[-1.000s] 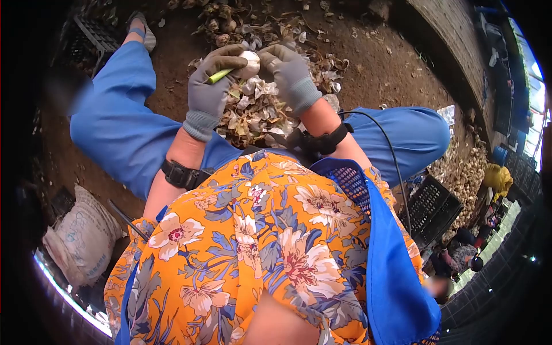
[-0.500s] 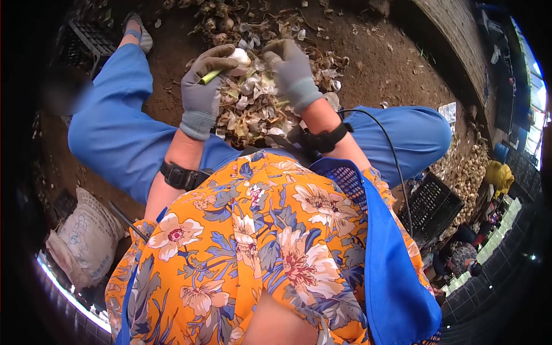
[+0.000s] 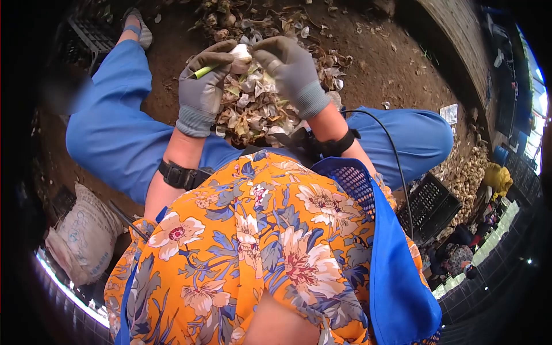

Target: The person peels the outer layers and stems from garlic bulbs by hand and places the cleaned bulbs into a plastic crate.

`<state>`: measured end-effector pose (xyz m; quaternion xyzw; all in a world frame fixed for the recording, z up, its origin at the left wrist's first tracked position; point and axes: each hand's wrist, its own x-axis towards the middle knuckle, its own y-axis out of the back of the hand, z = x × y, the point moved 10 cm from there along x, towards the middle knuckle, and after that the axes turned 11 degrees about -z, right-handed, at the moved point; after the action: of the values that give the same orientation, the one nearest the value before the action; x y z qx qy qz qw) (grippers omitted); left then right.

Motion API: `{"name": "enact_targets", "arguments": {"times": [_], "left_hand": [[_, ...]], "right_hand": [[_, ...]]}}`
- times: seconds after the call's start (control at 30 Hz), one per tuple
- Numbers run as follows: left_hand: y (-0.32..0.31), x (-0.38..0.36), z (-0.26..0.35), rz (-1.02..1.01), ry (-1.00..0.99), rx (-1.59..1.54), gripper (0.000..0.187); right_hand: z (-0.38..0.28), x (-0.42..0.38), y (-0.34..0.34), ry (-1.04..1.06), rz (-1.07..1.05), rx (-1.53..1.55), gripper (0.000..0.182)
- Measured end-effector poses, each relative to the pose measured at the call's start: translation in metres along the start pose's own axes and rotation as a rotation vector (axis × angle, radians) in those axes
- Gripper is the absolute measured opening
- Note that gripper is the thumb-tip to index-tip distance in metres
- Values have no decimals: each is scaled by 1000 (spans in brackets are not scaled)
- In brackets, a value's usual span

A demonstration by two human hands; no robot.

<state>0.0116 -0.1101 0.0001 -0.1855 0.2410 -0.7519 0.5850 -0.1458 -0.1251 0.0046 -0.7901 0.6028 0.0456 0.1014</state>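
Observation:
My left hand (image 3: 202, 89), in a grey glove with brown-stained fingers, is closed round a garlic bulb (image 3: 240, 59). The bulb is whitish with a pinkish underside, and its green stem (image 3: 204, 72) sticks out of the palm towards the left. My right hand (image 3: 291, 72), gloved the same way, has its fingers curled at the right side of the bulb; what its fingertips pinch, if anything, is too small to make out. Below both hands lies a heap of papery garlic skins (image 3: 253, 112) between my legs.
More bulbs and leaves (image 3: 221, 23) lie beyond my hands. A black crate (image 3: 428, 207) stands at the right near a large garlic pile (image 3: 468, 181) and a yellow bag (image 3: 498, 179). Another crate (image 3: 92, 35) is upper left, a white sack (image 3: 86, 236) lower left. A person (image 3: 457, 259) is at lower right.
My right hand has moved left and slightly up, its fingers now against the bulb. My left hand has shifted slightly left and still holds the bulb.

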Motion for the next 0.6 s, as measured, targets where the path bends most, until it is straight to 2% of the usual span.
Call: {"name": "enact_targets", "arguments": {"times": [0.03, 0.07, 0.1, 0.13, 0.2, 0.33, 0.4, 0.43, 0.5, 0.6], "left_hand": [[2, 0, 0, 2, 2, 0, 14], [1, 1, 5, -21, -21, 141, 14], [-4, 1, 9, -45, -43, 280, 14], [-5, 2, 9, -46, -40, 280, 14], [-13, 2, 17, -71, -67, 452, 20], [-15, 2, 13, -134, -9, 337, 29], [-17, 2, 13, -156, -44, 457, 37], [-18, 1, 12, -161, -42, 457, 37], [-20, 0, 4, -179, 31, 247, 29], [-15, 3, -2, -179, -1, 84, 22]], "right_hand": [[-9, -1, -4, 54, 2, -258, 11], [-18, -3, -10, 107, 5, -517, 11], [-23, -4, -12, 117, 7, -580, 12], [-28, -6, -11, 114, 9, -578, 12], [-10, -7, -7, -97, -24, -212, 15], [22, -3, -2, -214, -32, -94, 16], [6, -3, -1, -108, -13, -464, 17], [9, -2, 2, -108, -9, -462, 17], [15, 3, 8, -105, -18, -611, 18], [12, 3, 31, -88, 81, -785, 14]]}}
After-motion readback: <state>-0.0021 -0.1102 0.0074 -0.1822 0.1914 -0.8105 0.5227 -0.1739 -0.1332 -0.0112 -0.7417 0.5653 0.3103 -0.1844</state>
